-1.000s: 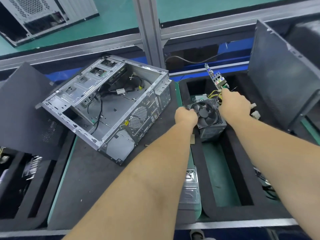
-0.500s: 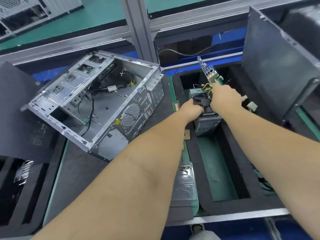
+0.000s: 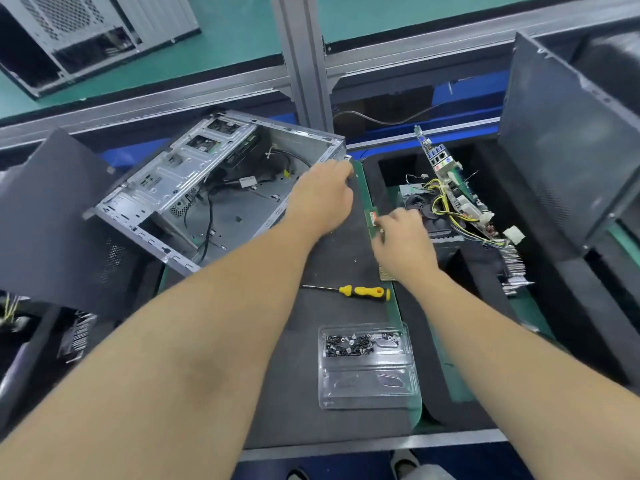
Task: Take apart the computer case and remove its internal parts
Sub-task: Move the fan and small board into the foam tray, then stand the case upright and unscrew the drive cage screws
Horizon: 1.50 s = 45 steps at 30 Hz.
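- The bare grey sheet-metal computer case (image 3: pixel 194 188), its side panel off and black cables loose inside, lay on its side on the dark foam work mat (image 3: pixel 332 271), left of centre.
- The left hand (image 3: pixel 322 199) rested on the case's near right corner, fingers curled over the metal rim; it seemed to grip that edge, though the fingertips were hidden.
- The right hand (image 3: pixel 401 244) lay just beside the case, at the mat's right border, its fingers bent down onto a small green circuit strip with a red label (image 3: pixel 372 216); I could not tell whether it pinched the strip or only touched it.
- A boxy grey power supply with a round black fan (image 3: pixel 424 209) sat in the black foam tray (image 3: pixel 460 271) to the right, its yellow and black wires draped over it.
- A green motherboard with a silver port panel (image 3: pixel 446 178) stood tilted on edge against the power supply.
- A yellow-handled screwdriver (image 3: pixel 360 291) lay on the mat near the right wrist.
- A clear plastic compartment tray (image 3: pixel 369 365) nearer the person held dark screws in its far section.
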### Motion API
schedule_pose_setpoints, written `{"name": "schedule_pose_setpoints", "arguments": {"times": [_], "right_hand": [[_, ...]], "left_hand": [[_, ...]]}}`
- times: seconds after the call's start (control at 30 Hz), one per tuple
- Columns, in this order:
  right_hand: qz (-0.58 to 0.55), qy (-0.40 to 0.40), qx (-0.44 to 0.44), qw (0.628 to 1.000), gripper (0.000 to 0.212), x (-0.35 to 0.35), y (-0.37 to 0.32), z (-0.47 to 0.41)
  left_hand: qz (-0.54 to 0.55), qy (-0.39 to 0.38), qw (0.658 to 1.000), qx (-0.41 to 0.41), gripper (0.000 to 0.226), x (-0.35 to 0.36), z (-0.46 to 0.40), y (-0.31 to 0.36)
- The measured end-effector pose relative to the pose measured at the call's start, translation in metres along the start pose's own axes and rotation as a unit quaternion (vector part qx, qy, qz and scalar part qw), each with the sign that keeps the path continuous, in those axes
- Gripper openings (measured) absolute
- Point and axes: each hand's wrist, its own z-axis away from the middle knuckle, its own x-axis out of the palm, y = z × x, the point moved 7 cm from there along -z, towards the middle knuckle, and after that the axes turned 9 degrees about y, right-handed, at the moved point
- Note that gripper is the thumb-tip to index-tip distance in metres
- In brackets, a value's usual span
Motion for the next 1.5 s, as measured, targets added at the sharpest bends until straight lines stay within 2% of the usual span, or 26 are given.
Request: {"name": "schedule_pose_setpoints", "arguments": {"times": [0.07, 0.13, 0.2, 0.27, 0.37, 0.47, 0.67, 0.83, 0.93, 1.03, 1.1, 1.17, 1.27, 1.37, 1.43, 1.5], "right_hand": [[0.006, -0.135, -0.013, 0.991, 0.031, 0.031, -0.017, 0.018], [0.030, -0.240, -0.041, 0.969, 0.041, 0.057, -0.031, 0.041], [0.056, -0.265, -0.063, 0.961, 0.042, 0.070, -0.037, 0.057], [0.063, -0.245, -0.067, 0.965, 0.034, 0.074, -0.039, 0.062], [0.050, -0.240, -0.067, 0.967, 0.023, 0.074, -0.041, 0.066], [0.052, -0.235, -0.063, 0.969, 0.020, 0.070, -0.038, 0.070], [0.003, -0.210, 0.007, 0.978, 0.019, 0.057, -0.020, 0.076], [0.031, -0.175, 0.057, 0.983, 0.020, 0.052, -0.019, 0.071], [0.069, -0.173, 0.045, 0.982, 0.022, 0.054, -0.025, 0.071], [0.041, -0.162, 0.069, 0.984, 0.027, 0.053, -0.024, 0.074], [0.005, -0.138, 0.104, 0.985, 0.025, 0.047, -0.019, 0.075], [-0.007, -0.113, 0.134, 0.984, 0.023, 0.039, -0.011, 0.075], [-0.017, -0.098, 0.158, 0.982, 0.023, 0.029, -0.002, 0.077], [-0.025, -0.087, 0.151, 0.984, 0.022, 0.021, -0.001, 0.074], [-0.049, -0.094, 0.138, 0.985, 0.020, 0.020, -0.004, 0.075], [-0.065, -0.113, 0.105, 0.986, 0.017, 0.022, -0.012, 0.078]], "left_hand": [[-0.009, -0.052, 0.999, 0.012, 0.025, -0.001, 0.018, -0.014], [-0.053, -0.158, 0.985, 0.036, 0.020, 0.017, 0.047, -0.023], [-0.093, -0.268, 0.957, 0.060, 0.017, 0.042, 0.087, -0.029], [-0.096, -0.301, 0.948, 0.033, 0.023, 0.062, 0.121, -0.039], [-0.070, -0.285, 0.952, -0.084, 0.032, 0.078, 0.151, -0.064], [-0.049, -0.249, 0.954, -0.158, 0.027, 0.079, 0.161, -0.086], [-0.009, -0.211, 0.954, -0.212, 0.019, 0.075, 0.168, -0.101], [0.089, -0.144, 0.952, -0.254, 0.012, 0.072, 0.167, -0.099], [0.167, -0.117, 0.955, -0.214, 0.008, 0.063, 0.160, -0.074], [0.198, -0.157, 0.956, -0.151, 0.018, 0.065, 0.166, -0.041], [0.232, -0.189, 0.942, -0.153, 0.028, 0.072, 0.176, -0.027], [0.256, -0.212, 0.929, -0.162, 0.029, 0.079, 0.184, -0.019], [0.223, -0.229, 0.939, -0.130, 0.024, 0.076, 0.183, -0.011], [0.166, -0.149, 0.973, -0.065, 0.006, 0.046, 0.155, -0.011], [0.065, -0.045, 0.996, 0.051, 0.012, 0.015, 0.129, -0.006], [-0.016, 0.067, 0.991, 0.113, 0.021, -0.013, 0.105, -0.005]]}}
